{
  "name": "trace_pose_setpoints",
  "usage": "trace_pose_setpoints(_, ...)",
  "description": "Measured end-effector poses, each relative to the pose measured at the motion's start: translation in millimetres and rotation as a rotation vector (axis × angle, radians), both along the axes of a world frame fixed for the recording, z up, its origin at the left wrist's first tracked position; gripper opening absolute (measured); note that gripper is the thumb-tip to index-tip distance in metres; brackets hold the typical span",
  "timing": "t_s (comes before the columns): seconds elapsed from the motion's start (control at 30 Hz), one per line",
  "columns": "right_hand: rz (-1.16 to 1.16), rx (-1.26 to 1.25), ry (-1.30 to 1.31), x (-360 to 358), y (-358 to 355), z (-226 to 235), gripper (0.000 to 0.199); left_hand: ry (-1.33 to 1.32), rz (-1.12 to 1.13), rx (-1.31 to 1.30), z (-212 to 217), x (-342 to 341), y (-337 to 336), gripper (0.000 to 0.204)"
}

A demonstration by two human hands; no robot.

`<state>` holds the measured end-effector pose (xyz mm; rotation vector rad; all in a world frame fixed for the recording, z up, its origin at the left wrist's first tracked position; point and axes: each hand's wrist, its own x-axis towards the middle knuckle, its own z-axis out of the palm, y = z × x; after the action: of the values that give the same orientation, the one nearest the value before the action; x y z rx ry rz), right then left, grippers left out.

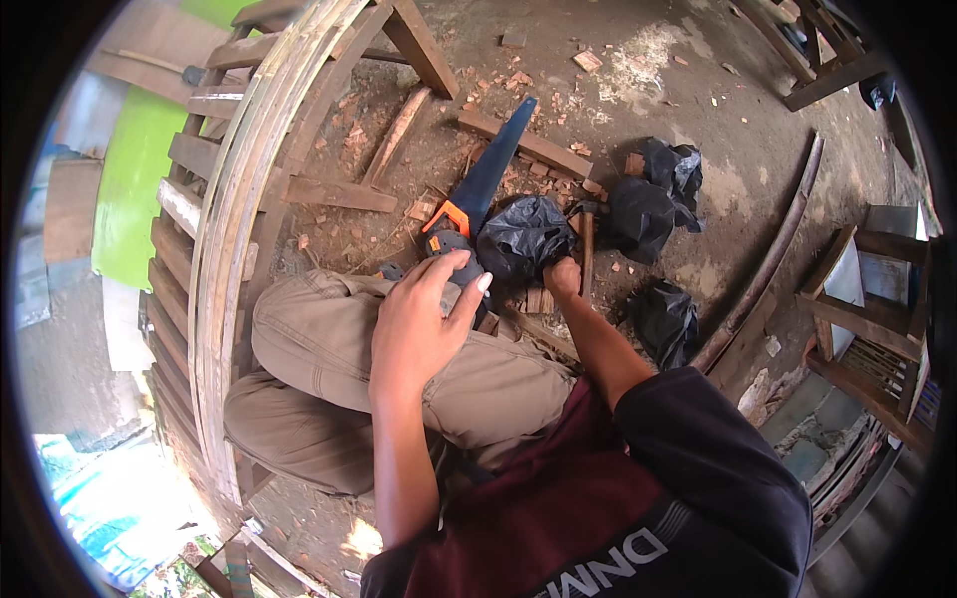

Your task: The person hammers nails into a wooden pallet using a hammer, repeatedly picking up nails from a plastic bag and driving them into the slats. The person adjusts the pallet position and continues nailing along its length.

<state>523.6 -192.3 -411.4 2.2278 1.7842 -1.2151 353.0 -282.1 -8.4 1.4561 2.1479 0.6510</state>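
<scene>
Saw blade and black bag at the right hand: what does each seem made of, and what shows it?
Saw blade: probably metal with a smooth, dark blue coating; thin and flat.
Black bag: likely thin plastic, crumpled, with shiny creases.

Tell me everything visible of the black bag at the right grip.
The black bag looks like thin, slightly shiny plastic, wrinkled and bunched into a rounded, puffed shape. In the picture it lies just right of the dark saw blade's lower end. The right grip is at its lower-right edge, fingers mostly hidden. Its contents and underside can't be seen.
</scene>
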Motion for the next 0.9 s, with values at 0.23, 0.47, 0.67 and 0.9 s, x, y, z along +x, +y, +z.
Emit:
trace_pose_setpoints(0.23,-0.141,0.150,-0.062,-1.9,-10.0,-60.7,0.047,-0.049,0.100,-0.060,1.7,-11.9,-10.5,0.040)
trace_pose_setpoints(0.47,-0.107,0.081,0.045,-2.6,0.6,-45.7,0.043,-0.024,0.192,-0.095,-4.1,-21.9,-33.5,0.041)
trace_pose_setpoints(0.67,-0.007,0.095,0.336,32.0,11.9,35.3,0.037,-0.010,0.201,-0.076,-4.8,-17.1,-39.0,0.040)
trace_pose_setpoints(0.9,-0.095,0.253,-0.109,44.0,6.1,1.1,0.026,-0.038,0.182,0.003,-3.5,-16.0,-34.1,0.038)
